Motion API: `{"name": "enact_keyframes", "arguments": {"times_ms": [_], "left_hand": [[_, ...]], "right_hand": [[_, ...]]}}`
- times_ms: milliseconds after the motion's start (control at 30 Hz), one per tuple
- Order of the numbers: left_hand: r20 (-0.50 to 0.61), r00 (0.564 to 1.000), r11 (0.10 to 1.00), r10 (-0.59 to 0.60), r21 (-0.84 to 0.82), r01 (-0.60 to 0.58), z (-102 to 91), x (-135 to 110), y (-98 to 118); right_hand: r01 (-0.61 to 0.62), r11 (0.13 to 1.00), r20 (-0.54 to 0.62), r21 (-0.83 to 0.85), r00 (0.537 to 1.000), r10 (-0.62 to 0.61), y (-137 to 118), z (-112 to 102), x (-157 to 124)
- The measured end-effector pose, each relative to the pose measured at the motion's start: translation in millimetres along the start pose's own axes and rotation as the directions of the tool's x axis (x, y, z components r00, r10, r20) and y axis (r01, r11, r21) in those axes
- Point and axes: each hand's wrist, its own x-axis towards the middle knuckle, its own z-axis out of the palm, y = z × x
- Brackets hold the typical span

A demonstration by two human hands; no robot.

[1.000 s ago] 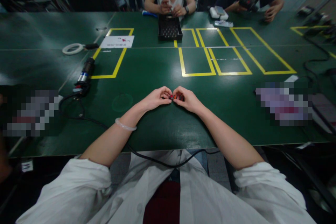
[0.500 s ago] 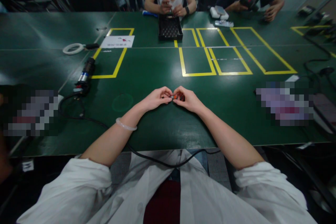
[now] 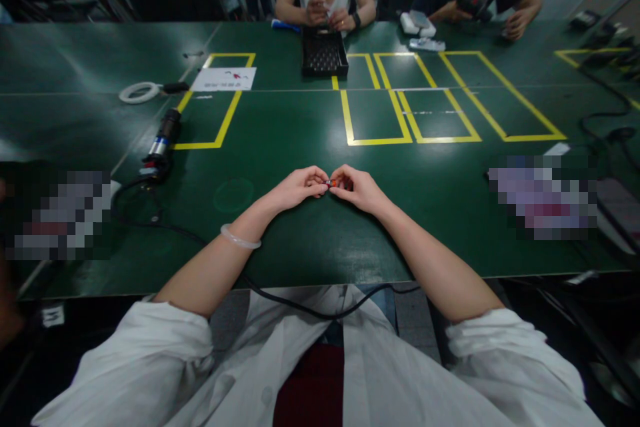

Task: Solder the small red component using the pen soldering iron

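My left hand and my right hand meet fingertip to fingertip over the green table, a little in from its near edge. Both are closed in a pinch on one small red part held between them; most of it is hidden by my fingers. A pale bangle sits on my left wrist.
A black cabled power tool lies to the left, its cord running past my lap. A white tape roll and a paper sheet lie further back. Across the table two people work beside a black tray. Yellow tape outlines mark the tabletop.
My fingers have shifted slightly on the red part, so less of it shows. The person opposite has raised the red-handled tool a little.
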Motion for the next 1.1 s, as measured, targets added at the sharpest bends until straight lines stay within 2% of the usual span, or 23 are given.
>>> {"name": "enact_keyframes", "arguments": {"times_ms": [267, 933, 1000, 1100], "left_hand": [[-0.002, 0.999, 0.999, -0.038, 0.014, 0.038, -0.2, 0, 3], [-0.016, 1.0, 1.0, 0.012, -0.023, -0.012, 1.4, 0, -2], [-0.02, 1.0, 1.0, -0.001, -0.005, 0.001, 1.2, -2, 0], [-0.049, 0.999, 0.994, 0.016, 0.112, -0.01, -7.4, -11, 9]], "right_hand": [[-0.003, 1.0, -0.002, -0.02, 1.0, 0.003, -5, -2, 0], [-0.034, 0.999, -0.016, 0.042, 0.999, 0.035, 1, -1, 1], [-0.038, 0.998, -0.025, 0.05, 0.999, 0.039, 2, -2, 1], [-0.043, 0.997, -0.031, 0.066, 0.999, 0.045, 3, -3, 1]]}}
